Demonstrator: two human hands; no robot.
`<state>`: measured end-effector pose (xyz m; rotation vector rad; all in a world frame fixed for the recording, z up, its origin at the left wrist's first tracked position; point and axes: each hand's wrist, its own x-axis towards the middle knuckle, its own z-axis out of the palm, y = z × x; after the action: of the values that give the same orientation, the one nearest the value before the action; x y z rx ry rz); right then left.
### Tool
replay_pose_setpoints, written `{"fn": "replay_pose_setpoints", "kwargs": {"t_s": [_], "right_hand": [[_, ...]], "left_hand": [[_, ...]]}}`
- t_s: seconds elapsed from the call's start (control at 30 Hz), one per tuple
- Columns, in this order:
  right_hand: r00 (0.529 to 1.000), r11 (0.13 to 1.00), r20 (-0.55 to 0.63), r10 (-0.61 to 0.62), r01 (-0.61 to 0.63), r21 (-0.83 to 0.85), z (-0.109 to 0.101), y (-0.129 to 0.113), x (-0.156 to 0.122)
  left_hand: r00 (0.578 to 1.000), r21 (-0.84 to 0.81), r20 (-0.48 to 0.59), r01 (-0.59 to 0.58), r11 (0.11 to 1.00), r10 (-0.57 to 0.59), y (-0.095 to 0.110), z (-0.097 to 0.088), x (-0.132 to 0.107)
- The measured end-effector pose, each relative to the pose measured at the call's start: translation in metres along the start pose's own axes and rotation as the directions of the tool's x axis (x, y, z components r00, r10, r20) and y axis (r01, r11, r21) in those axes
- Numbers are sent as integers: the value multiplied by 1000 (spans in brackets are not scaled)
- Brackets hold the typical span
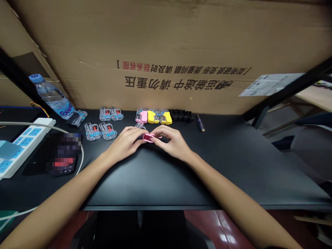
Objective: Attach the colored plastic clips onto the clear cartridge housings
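Observation:
My left hand [129, 141] and my right hand [171, 140] meet over the middle of the black table. Between their fingertips is a small pink and dark red plastic piece [148, 138], pinched from both sides. A clear plastic part [140, 125] shows just behind my left fingers; whether it joins the piece I cannot tell. Beyond the hands stands a row of small clear plastic units, one with a pink cover [141, 116] and two with yellow covers [153, 117]. Several clear units with red and blue insides [108, 130] lie to the left.
Right of the yellow covers is a row of black plastic parts [181, 115], then a small screwdriver [200, 123]. At left are a water bottle [54, 98], a white power strip [35, 129], a phone [63, 166] and a white cable [82, 152]. A cardboard sheet [181, 41] walls the back.

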<state>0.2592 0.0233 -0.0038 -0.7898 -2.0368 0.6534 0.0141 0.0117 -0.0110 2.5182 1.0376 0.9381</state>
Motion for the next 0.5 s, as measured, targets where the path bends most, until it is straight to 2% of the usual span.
{"fn": "replay_pose_setpoints", "kwargs": {"t_s": [0.2,0.5], "right_hand": [[990,983,-38,-133,128,-130,3,3,-3],[984,934,36,-175,178,-309,1,1,-5]], "left_hand": [[999,37,20,-39,999,38,4,0,1],[998,96,10,-61,994,61,1,4,-1]]}}
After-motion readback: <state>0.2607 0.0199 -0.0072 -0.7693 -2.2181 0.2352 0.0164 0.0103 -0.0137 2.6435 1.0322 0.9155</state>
